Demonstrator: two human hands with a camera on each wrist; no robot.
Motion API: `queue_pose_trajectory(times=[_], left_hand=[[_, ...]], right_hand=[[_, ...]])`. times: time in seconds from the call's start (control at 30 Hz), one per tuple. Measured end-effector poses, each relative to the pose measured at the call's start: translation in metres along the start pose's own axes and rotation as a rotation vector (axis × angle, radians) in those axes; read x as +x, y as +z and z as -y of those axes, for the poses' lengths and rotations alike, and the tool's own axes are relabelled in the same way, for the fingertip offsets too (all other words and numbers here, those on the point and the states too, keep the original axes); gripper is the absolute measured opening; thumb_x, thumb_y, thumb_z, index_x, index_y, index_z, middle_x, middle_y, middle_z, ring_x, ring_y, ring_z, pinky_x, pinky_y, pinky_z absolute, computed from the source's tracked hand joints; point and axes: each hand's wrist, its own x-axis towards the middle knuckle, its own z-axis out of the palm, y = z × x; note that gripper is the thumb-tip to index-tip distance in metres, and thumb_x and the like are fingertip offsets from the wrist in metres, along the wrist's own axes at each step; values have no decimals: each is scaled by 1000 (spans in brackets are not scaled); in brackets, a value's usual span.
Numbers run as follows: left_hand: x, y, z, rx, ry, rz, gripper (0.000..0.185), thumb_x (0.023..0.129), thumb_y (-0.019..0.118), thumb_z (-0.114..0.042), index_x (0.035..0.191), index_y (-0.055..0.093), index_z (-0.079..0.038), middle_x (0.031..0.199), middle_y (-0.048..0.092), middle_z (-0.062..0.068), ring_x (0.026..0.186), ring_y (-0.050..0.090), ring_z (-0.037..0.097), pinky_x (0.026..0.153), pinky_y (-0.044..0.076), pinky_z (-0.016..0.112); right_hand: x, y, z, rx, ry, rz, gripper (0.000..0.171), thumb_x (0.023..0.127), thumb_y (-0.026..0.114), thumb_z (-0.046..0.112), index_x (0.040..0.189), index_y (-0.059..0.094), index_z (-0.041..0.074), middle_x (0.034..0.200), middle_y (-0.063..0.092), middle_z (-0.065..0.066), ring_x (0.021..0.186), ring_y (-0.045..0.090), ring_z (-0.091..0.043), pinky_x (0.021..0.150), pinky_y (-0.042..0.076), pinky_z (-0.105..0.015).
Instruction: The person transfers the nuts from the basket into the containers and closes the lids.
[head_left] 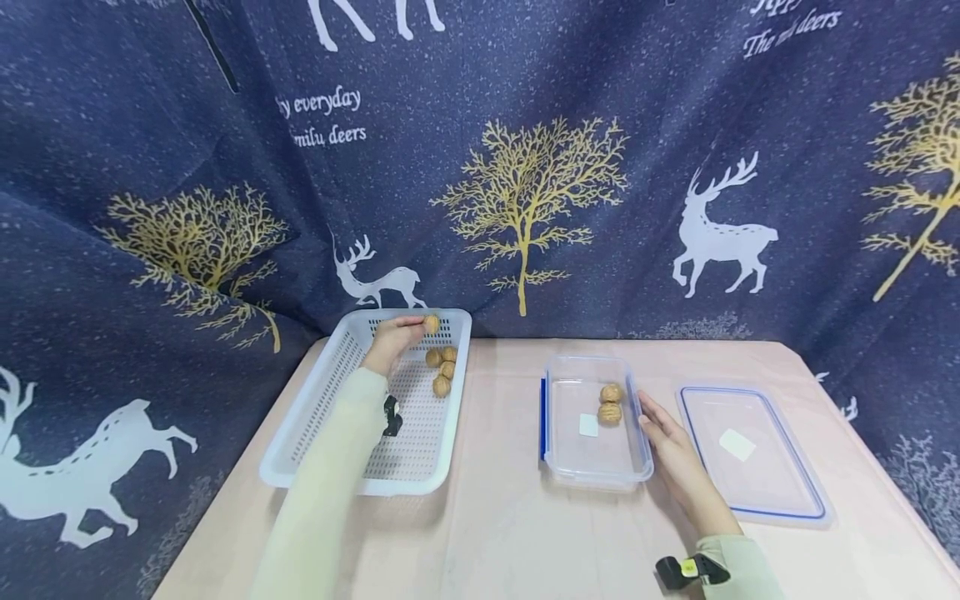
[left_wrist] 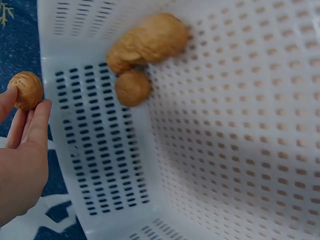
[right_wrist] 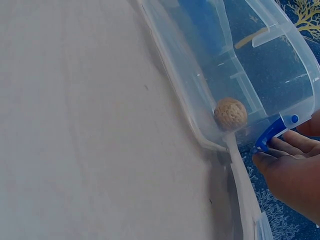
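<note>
Above the far end of the white perforated basket (head_left: 272,467), my left hand (head_left: 393,343) pinches a walnut (left_wrist: 27,90) between thumb and fingertips. Several walnuts (head_left: 442,385) lie together along the basket's right side. My right hand (head_left: 678,467) rests against the right side of a clear plastic container (head_left: 600,477), its fingers extended along the outside. In the right wrist view, those fingers sit right at a blue latch (right_wrist: 272,134). Two walnuts (head_left: 610,412) are inside the container, near its right wall, beside a pale square label (head_left: 588,425).
A clear lid (head_left: 780,475) with a blue seal and a pale label lies flat to the right of the container. Pink cloth (head_left: 498,467) covers the table. Behind it hangs a dark blue curtain (head_left: 465,250) printed with deer and trees.
</note>
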Motion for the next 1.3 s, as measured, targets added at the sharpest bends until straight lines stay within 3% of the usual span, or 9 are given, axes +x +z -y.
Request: queue_pose_trajectory(times=[0.53, 0.77, 1.03, 1.3], left_hand=[[-16, 37, -36, -67, 66, 75, 39, 91, 66, -10, 129, 60, -4, 129, 59, 16, 120, 55, 25, 105, 43, 37], [-24, 66, -50, -122, 131, 105, 36, 89, 67, -5, 124, 61, 2, 123, 62, 21, 115, 59, 28, 103, 45, 37], [-35, 100, -63, -150, 126, 172, 37, 89, 68, -5, 124, 62, 1, 125, 62, 18, 116, 60, 27, 98, 49, 31], [-49, 137, -61, -160, 124, 254, 35, 86, 70, -1, 120, 63, 4, 122, 63, 17, 110, 63, 26, 95, 51, 29]], right_hand=[[1, -2, -1, -27, -8, -5, 57, 106, 35, 19, 153, 8, 3, 160, 1, -15, 146, 0, -33, 117, 4, -47], [1, -2, -1, -42, -19, -6, 55, 106, 33, 16, 153, 8, 3, 160, 2, -15, 146, 0, -33, 117, 4, -46], [1, -1, -2, -32, -20, -2, 55, 106, 33, 16, 153, 8, 3, 160, 2, -15, 146, 0, -33, 117, 4, -47], [1, -1, 0, -57, -15, -4, 56, 106, 34, 18, 153, 8, 3, 160, 1, -16, 145, 1, -34, 117, 4, -48]])
